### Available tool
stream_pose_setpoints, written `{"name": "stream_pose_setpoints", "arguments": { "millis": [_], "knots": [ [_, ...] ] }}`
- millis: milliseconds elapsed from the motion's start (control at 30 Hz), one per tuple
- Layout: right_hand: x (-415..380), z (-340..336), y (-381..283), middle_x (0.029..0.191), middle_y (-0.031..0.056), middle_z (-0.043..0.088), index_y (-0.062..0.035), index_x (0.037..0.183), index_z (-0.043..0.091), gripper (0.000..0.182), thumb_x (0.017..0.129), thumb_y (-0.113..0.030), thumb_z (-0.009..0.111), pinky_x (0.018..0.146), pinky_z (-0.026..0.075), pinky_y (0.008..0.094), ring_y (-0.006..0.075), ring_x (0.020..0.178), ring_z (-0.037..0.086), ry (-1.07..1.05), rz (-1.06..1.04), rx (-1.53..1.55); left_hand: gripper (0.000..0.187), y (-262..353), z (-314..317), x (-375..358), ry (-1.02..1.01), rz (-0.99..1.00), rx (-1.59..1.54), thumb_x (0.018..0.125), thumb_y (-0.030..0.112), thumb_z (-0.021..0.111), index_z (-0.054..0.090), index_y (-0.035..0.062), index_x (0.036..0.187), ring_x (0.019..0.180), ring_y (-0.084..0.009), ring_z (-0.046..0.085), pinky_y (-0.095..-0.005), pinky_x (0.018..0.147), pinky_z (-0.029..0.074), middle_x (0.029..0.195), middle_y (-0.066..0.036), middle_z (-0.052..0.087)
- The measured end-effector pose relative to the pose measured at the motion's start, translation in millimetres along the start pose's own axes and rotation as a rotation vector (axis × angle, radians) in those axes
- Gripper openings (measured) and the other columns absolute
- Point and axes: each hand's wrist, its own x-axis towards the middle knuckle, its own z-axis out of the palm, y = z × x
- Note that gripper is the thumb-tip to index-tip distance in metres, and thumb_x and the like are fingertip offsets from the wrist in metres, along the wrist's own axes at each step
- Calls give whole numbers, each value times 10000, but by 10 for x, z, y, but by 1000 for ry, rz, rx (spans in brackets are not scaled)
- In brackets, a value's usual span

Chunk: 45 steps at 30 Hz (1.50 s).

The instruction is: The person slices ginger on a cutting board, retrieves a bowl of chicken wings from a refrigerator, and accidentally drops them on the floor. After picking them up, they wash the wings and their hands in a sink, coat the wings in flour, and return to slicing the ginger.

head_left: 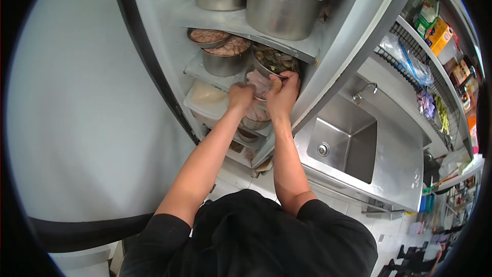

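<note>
In the open fridge, my right hand [283, 95] is closed at the lower right rim of a metal bowl [264, 68] holding dark greenish-brown food I cannot identify. Pale pink raw meat [259, 83] sits just under that bowl, between my two hands. My left hand [241, 97] is closed at the left edge of this meat, slightly blurred, and its fingers hide whatever they grip. Below my hands stands another bowl [254, 124] with pale contents. To their left are a metal pot of minced meat [221, 65] and a white tub [207, 95].
Large metal pots [282, 15] of meat fill the upper shelf [225, 22]. The open fridge door [87, 102] stands on my left. A fridge side wall [338, 36] borders my right hand, with a steel sink [346, 143] beyond it. Stocked racks [430, 56] line the far right.
</note>
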Motion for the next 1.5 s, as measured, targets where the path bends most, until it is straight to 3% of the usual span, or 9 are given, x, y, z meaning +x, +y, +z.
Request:
{"name": "stream_pose_setpoints", "arguments": {
  "millis": [200, 567, 700, 733, 833, 1000, 1100, 1200, 1500],
  "knots": [
    [40, -12, -53, 996, 184, 569, -14, 1074, 530, 263, 911, -98, 718, 801, 437, 465, 367, 878, 569, -23, -16, 6, 117, 7, -540, -531, 136, -26, -231, 837, -7, 630, 530, 11, 780, 659, -222, 639, -392, 533, 655, 799, -88, 568],
    [-341, 89, 390, 1091, 235, 550, -34, 1105, 531, 252, 920, -98, 689, 881, 444, 493, 428, 1033, 551, -199, 35, -117, 206, -685, -1675, -1999, 367, -57, -380, 847, -26, 612, 488, 60, 707, 665, -222, 689, -405, 562, 671, 793, -100, 619],
    [-482, -9, 365, 1227, 267, 566, -34, 1311, 484, 402, 963, -150, 647, 965, 434, 478, 420, 1150, 545, -284, -248, -96, 176, -1023, -1994, -2842, 542, -57, -353, 844, -19, 635, 536, 51, 716, 636, -194, 664, -384, 539, 654, 768, -84, 626],
    [-575, -38, 272, 1115, 211, 569, -23, 1336, 469, 430, 966, -155, 645, 890, 463, 436, 342, 1013, 570, -327, -235, -71, 169, -1102, -2079, -3099, 571, -71, -311, 846, -10, 646, 551, 53, 722, 631, -184, 658, -379, 530, 646, 754, -72, 623],
    [-976, -4, -48, 905, 89, 472, -15, 1335, 472, 432, 976, -165, 659, 720, 450, 348, 196, 766, 457, -564, -39, 149, 157, -1224, -2212, -3928, 719, -88, -339, 828, -26, 650, 541, 54, 748, 609, -182, 683, -374, 515, 639, 727, -60, 633],
    [-2029, 103, -412, 811, 16, 564, -24, 985, 608, 51, 965, -65, 631, 663, 452, 292, 145, 704, 521, -1296, -302, 526, 182, -1485, -2265, -5356, 1134, -49, -529, 822, -37, 657, 530, 64, 741, 603, -210, 687, -396, 488, 626, 745, -90, 651],
    [-2650, -70, -638, 822, 84, 635, -14, 984, 615, 60, 951, -57, 641, 655, 492, 313, 188, 692, 614, -1716, -375, 638, 101, -1633, -2382, -5994, 1440, 98, -667, 819, -64, 600, 575, -8, 899, 689, -294, 721, -425, 503, 633, 847, -157, 683],
    [-3106, -197, -820, 823, 143, 653, -5, 999, 615, 111, 946, -89, 664, 648, 517, 357, 255, 673, 650, -2026, -573, 676, 284, -1474, -2709, -6384, 1744, 296, -730, 831, -43, 566, 568, -91, 1111, 853, -351, 739, -455, 609, 655, 1004, -199, 683],
    [-4332, 190, -734, 749, 165, 633, -11, 1126, 580, 276, 955, -212, 662, 674, 510, 409, 306, 682, 639, -2465, -520, 319, 228, -825, -5273, -8121, 2380, 1060, -699, 795, -82, 577, 561, -108, 1020, 964, -390, 679, -539, 698, 678, 1134, -219, 591]
  ]
}}
